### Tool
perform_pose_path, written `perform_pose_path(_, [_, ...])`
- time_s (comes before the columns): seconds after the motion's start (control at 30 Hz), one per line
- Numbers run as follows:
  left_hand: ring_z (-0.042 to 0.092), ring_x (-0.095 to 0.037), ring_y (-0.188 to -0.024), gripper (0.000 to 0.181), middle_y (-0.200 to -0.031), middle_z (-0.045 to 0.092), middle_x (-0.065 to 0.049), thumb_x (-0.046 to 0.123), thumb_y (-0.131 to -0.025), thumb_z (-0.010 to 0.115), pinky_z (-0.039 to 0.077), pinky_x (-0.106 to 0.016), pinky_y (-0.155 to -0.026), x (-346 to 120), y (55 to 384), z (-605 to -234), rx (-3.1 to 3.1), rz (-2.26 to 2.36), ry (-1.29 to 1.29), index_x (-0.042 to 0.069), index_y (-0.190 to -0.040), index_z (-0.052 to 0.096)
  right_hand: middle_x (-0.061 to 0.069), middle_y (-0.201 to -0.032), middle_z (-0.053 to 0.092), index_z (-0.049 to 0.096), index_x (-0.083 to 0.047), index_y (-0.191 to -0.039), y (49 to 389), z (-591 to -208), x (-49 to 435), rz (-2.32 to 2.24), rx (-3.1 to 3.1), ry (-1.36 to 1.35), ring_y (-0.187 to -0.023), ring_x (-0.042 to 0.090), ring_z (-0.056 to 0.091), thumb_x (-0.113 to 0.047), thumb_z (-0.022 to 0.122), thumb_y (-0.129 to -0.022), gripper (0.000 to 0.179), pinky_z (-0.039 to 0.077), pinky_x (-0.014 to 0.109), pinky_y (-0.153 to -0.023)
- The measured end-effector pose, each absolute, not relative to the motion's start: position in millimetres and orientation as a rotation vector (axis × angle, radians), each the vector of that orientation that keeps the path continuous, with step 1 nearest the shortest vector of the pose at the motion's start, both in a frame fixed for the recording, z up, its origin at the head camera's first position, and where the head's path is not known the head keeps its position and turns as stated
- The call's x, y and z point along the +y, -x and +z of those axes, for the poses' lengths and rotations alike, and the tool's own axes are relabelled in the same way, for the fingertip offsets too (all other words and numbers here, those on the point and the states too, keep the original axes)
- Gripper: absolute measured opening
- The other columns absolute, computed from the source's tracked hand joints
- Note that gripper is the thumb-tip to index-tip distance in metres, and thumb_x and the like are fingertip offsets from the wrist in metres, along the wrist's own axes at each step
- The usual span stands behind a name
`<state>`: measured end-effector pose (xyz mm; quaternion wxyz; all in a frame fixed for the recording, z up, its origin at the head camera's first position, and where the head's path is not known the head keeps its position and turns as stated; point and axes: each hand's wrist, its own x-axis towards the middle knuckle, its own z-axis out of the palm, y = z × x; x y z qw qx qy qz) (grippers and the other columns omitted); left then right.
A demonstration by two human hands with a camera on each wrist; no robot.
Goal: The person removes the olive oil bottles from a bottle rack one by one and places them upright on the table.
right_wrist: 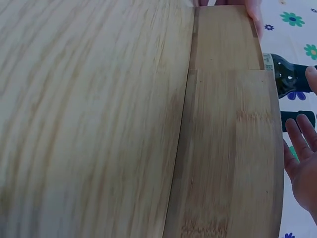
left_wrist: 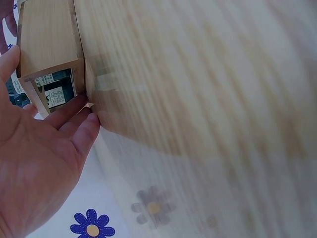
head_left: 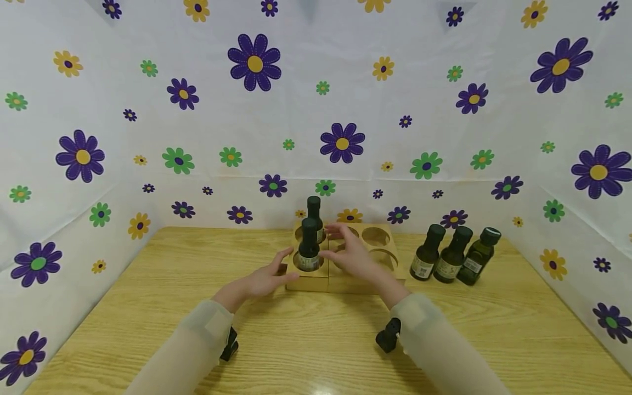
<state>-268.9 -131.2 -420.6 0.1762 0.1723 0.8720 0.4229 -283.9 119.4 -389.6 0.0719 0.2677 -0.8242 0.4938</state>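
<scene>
A large rack (head_left: 362,286) stands on the desk (head_left: 316,345), just right of a small rack (head_left: 307,284). The left hand (head_left: 260,281) touches the small rack's left end, fingers spread. The right hand (head_left: 354,255), fingers also spread, is beside the front bottle (head_left: 309,235) and rear bottle (head_left: 314,206), both in the small rack. Three more bottles (head_left: 449,265) stand rightmost.

Five bottles (head_left: 449,258), two wooden racks (head_left: 308,283)
</scene>
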Motion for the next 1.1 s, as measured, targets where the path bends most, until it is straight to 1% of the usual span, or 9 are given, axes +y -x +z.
perform_pose_path(0.2, [0.034,-0.04,-0.136,0.08,-0.148,0.036,-0.026,0.052,-0.096,0.053,0.027,-0.057,-0.108,-130.8,268.3,-420.1,2.462,1.198,-0.483,0.026,-0.157,0.008,0.023,-0.133,0.051,0.042,-0.002,-0.138,287.1,-392.6,112.1,1.454,-2.542,-0.799,-0.12,0.041,0.05,-0.01,0.073,-0.088,0.06,0.043,0.052,-0.095])
perform_pose_path(0.37, [0.034,-0.04,-0.136,0.079,-0.148,0.035,-0.026,0.052,-0.097,0.052,0.027,-0.057,-0.108,-130.5,267.7,-420.0,2.46,1.198,-0.488,0.026,-0.157,0.008,0.02,-0.131,0.053,0.043,-0.002,-0.138,290.5,-397.3,105.4,1.484,-2.572,-0.779,-0.12,0.037,0.052,-0.01,0.074,-0.088,0.06,0.042,0.048,-0.099])
perform_pose_path(0.53, [0.034,-0.039,-0.137,0.08,-0.149,0.035,-0.025,0.053,-0.097,0.052,0.028,-0.057,-0.108,-130.4,267.4,-419.4,2.455,1.191,-0.493,0.026,-0.157,0.007,0.014,-0.128,0.054,0.041,-0.002,-0.14,290.5,-400.1,99.8,1.473,-2.62,-0.746,-0.117,0.032,0.054,-0.012,0.073,-0.088,0.062,0.046,0.045,-0.096])
perform_pose_path(0.7, [0.035,-0.039,-0.136,0.079,-0.148,0.036,-0.025,0.052,-0.097,0.052,0.028,-0.055,-0.108,-131.4,268.8,-419.5,2.46,1.19,-0.488,0.026,-0.157,0.008,0.014,-0.126,0.056,0.043,-0.004,-0.139,292.1,-401.6,95.9,1.402,-2.661,-0.776,-0.115,0.031,0.057,-0.014,0.074,-0.088,0.06,0.047,0.044,-0.095])
perform_pose_path(0.87, [0.034,-0.04,-0.136,0.079,-0.149,0.035,-0.025,0.052,-0.097,0.052,0.029,-0.056,-0.107,-132.2,269.7,-420.1,2.451,1.193,-0.482,0.027,-0.157,0.008,0.014,-0.126,0.057,0.044,-0.004,-0.137,292.8,-401.3,93.7,1.341,-2.692,-0.788,-0.117,0.031,0.056,-0.015,0.074,-0.088,0.058,0.047,0.044,-0.096])
perform_pose_path(1.1, [0.034,-0.04,-0.136,0.08,-0.148,0.035,-0.026,0.052,-0.097,0.052,0.028,-0.056,-0.108,-131.7,268.8,-420.3,2.457,1.189,-0.498,0.025,-0.157,0.007,0.013,-0.126,0.057,0.045,-0.005,-0.136,293.0,-402.5,92.8,1.317,-2.71,-0.778,-0.118,0.03,0.056,-0.017,0.073,-0.089,0.056,0.046,0.044,-0.096])
